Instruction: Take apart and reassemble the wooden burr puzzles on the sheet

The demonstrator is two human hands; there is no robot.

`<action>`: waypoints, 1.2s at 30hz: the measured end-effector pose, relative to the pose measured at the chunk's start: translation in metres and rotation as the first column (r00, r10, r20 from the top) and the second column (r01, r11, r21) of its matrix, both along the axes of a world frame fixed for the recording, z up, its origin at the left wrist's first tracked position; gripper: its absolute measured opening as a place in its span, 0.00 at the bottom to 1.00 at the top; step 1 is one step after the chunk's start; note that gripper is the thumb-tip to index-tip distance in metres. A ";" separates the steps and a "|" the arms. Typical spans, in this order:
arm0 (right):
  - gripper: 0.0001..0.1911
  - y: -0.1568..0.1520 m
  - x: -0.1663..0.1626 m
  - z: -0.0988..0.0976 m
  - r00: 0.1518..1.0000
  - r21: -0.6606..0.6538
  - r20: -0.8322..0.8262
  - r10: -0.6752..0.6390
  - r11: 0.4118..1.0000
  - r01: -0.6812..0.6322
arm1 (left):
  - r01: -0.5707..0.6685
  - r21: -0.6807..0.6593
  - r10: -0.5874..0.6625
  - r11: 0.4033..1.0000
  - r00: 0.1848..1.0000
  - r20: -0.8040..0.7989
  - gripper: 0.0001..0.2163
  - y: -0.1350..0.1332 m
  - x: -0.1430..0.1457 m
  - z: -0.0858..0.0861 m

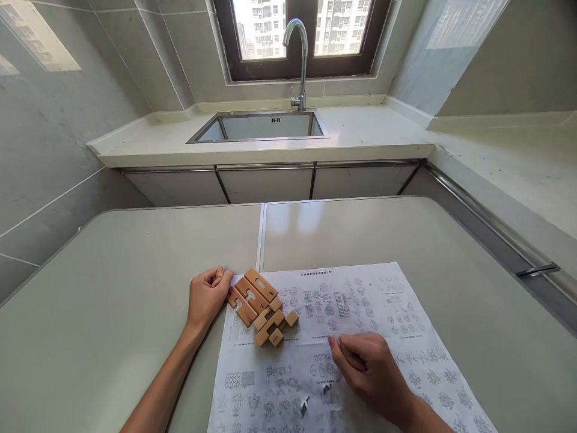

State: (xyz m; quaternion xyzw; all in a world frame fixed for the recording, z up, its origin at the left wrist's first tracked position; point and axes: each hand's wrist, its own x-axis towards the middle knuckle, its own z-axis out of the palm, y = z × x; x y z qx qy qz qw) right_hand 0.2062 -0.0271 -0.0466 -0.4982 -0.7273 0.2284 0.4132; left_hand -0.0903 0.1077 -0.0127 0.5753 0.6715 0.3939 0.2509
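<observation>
My left hand is curled into a fist at the left edge of a large printed sheet, right beside a group of wooden puzzle pieces. Three longer notched wooden pieces lie side by side, some with small dark numerals. Touching them are several smaller notched wooden pieces, with a small block end sticking out to the right. Over the sheet's middle, my right hand is loosely closed, thumb against the bent fingers, with nothing visible in it. It is apart from the wood.
The sheet carries many small line diagrams and has torn spots near its front. It lies on a pale table with a seam. Beyond stand a counter with a sink, a tap and a window.
</observation>
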 end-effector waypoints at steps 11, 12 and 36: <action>0.26 0.003 -0.001 0.002 0.999 0.006 -0.033 0.014 1.000 -0.014 | 0.034 -0.028 -0.034 0.999 0.999 0.000 0.21 -0.003 -0.002 0.004; 0.26 0.003 -0.001 0.002 0.999 0.005 -0.034 0.016 1.000 -0.016 | 0.038 -0.031 -0.038 0.999 0.999 0.003 0.22 -0.003 -0.003 0.003; 0.25 0.002 -0.010 0.002 0.993 0.173 -0.021 0.119 0.978 -0.114 | 0.007 0.000 -0.007 1.000 0.999 0.039 0.19 -0.002 -0.008 0.002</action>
